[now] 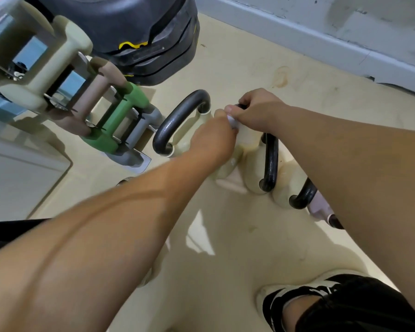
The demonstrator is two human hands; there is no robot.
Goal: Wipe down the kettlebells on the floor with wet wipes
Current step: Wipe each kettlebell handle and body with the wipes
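Several cream kettlebells with black handles stand on the beige floor. The left kettlebell [177, 121] has its curved handle free. On the middle kettlebell [270, 161], my right hand [259, 111] grips the top of the black handle. My left hand [213, 137] pinches a small white wet wipe [233, 122] against that kettlebell, right beside my right thumb. A third kettlebell [302, 195] stands to the right, partly hidden by my right forearm.
A rack of dumbbells [65, 92] in cream, tan, green and grey stands at left. A stack of black weights [141, 32] sits behind it. A grey wall base [321, 27] runs along the back. My black-and-white shoe [297, 300] is at the lower right.
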